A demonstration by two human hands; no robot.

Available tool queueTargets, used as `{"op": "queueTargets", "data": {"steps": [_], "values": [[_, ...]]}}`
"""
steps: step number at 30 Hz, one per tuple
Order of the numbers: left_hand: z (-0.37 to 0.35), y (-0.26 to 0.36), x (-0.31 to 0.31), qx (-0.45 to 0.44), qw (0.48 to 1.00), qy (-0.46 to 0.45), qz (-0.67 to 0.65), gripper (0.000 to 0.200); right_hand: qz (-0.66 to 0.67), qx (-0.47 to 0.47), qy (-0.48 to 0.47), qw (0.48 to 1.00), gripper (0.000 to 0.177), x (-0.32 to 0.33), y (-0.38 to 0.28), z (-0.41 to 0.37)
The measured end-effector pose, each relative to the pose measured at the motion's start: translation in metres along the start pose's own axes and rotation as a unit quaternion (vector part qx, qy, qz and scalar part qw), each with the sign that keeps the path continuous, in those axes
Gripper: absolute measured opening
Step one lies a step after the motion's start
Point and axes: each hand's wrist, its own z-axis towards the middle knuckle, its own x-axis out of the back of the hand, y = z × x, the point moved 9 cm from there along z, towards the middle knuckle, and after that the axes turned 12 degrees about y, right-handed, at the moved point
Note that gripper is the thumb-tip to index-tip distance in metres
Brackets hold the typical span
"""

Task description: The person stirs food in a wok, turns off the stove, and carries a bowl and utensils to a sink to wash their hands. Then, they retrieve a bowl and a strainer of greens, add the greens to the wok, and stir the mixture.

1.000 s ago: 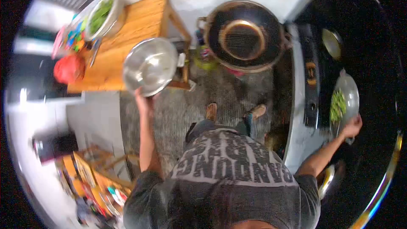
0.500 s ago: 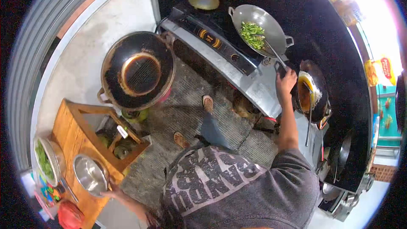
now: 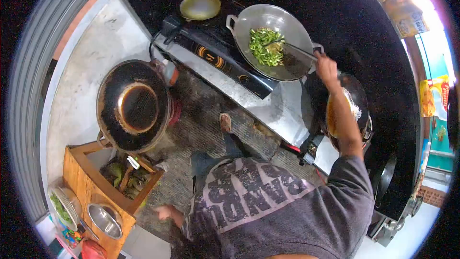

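My right hand [image 3: 327, 66] grips the handle of a metal spatula [image 3: 293, 48] whose blade rests among chopped green vegetables [image 3: 265, 46] in a silver wok [image 3: 244, 22] on the stove. My left hand [image 3: 166, 212] hangs low beside my body, blurred, with nothing in it, a short way from a steel bowl [image 3: 104, 220] standing on the wooden table [image 3: 84, 182].
A big blackened wok [image 3: 133, 106] sits on a floor burner at the left. A dark pan [image 3: 352, 110] with oil and food lies under my right forearm. A small pan [image 3: 200, 6] sits at the back. A bowl of greens [image 3: 62, 207] stands on the table.
My left hand has let go of the steel bowl, which stays on the wooden table. My right hand has moved up to the spatula in the silver wok. The view has swung towards the stove.
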Motion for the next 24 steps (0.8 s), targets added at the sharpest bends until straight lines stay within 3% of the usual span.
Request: {"op": "queueTargets", "data": {"steps": [1, 5, 6, 7, 8, 10, 13, 18, 21, 22, 24], "values": [[-0.019, 0.005, -0.011, -0.004, 0.999, -0.017, 0.027, 0.029, -0.055, 0.03, -0.026, 0.998, 0.022, 0.006, 0.013, 0.018], [-0.09, 0.029, -0.047, -0.038, 0.992, -0.078, 0.089, 0.025, -0.046, 0.102, -0.043, 0.993, 0.014, 0.069, 0.033, 0.069], [-0.106, 0.042, -0.056, -0.106, 0.989, -0.096, 0.022, 0.025, -0.027, 0.118, -0.061, 0.991, 0.015, 0.069, 0.036, 0.073], [-0.118, 0.05, -0.064, -0.109, 0.984, -0.137, 0.007, 0.024, -0.008, 0.133, -0.078, 0.988, 0.017, 0.067, 0.038, 0.078], [-0.13, 0.058, -0.074, -0.1, 0.977, -0.19, -0.011, 0.024, 0.024, 0.035, -0.198, 0.979, 0.019, 0.048, 0.055, 0.081], [-0.154, 0.07, -0.093, -0.077, 0.954, -0.289, -0.035, 0.023, 0.092, -0.16, -0.415, 0.891, 0.022, 0.019, 0.073, 0.07], [-0.178, 0.097, -0.108, -0.037, 0.91, -0.408, -0.06, 0.024, 0.08, -0.142, -0.532, 0.831, 0.027, 0.004, 0.068, 0.058], [-0.202, 0.131, -0.113, -0.005, 0.861, -0.505, -0.064, 0.029, 0.353, -0.23, -0.516, 0.746, 0.027, -0.035, 0.008, -0.001], [-0.211, 0.144, -0.112, 0.009, 0.843, -0.533, -0.069, 0.033, 0.505, -0.261, -0.392, 0.723, 0.035, -0.042, -0.028, -0.018], [-0.215, 0.148, -0.11, 0.014, 0.838, -0.541, -0.073, 0.035, 0.491, -0.254, -0.377, 0.743, 0.04, -0.041, -0.035, -0.019], [-0.223, 0.154, -0.103, 0.046, 0.826, -0.552, -0.099, 0.037, 0.535, -0.271, -0.381, 0.704, 0.04, -0.058, -0.038, -0.032]]}}
